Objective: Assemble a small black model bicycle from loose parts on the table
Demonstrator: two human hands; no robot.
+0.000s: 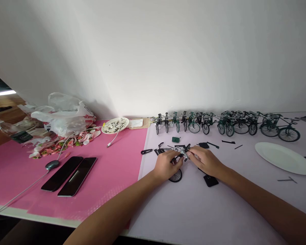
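My left hand (166,165) and my right hand (204,159) are close together over the pale sheet, fingers pinched on a partly built miniature bicycle (181,151). Silver and black parts of it show between the fingertips; the rest is hidden by them. A spoked black wheel (177,176) shows just below my left hand, and whether it is joined to the held piece I cannot tell. Near my right wrist lies a flat black square piece (210,180). Small black parts (213,145) and a green piece (176,139) are scattered beyond the hands.
Several finished miniature bicycles (241,127) stand along the wall. A white oval plate (284,157) lies at right. On the pink sheet (112,190) are two dark phones (77,177), a corded mouse-like device (52,165), a plate of white bits (115,126), petal-like scraps (66,144) and plastic bags (63,115).
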